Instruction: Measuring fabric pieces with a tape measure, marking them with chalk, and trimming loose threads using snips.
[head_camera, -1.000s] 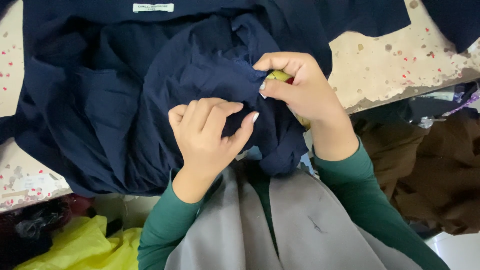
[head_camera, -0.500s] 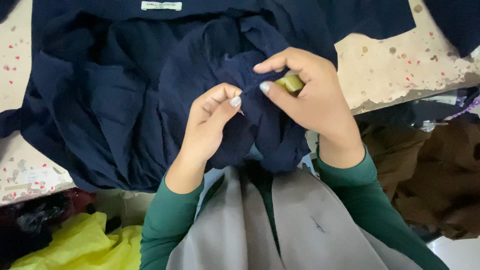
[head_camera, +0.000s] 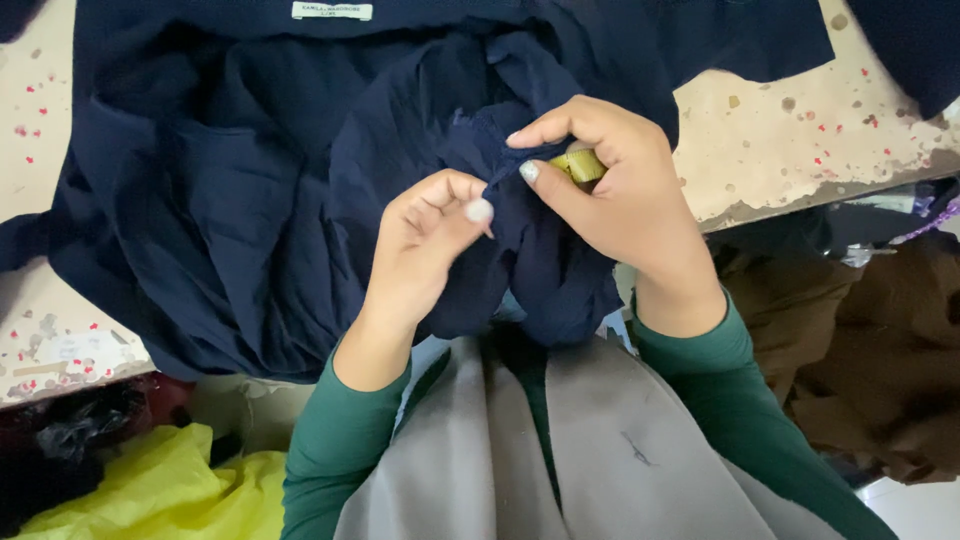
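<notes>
Where both hands pinch: navy garment (head_camera: 250, 200) (bunched).

Left hand (head_camera: 430, 240) and right hand (head_camera: 610, 190), fingertips pinched.

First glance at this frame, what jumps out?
The big navy garment spread over the speckled worktable fills most of the view. At centre, the right hand pinches a fold of it with a small yellow-green tool in its grip, and the left hand pinches the fabric beside it. A yellow cloth lies at lower left and brown fabric is heaped at right.
</notes>
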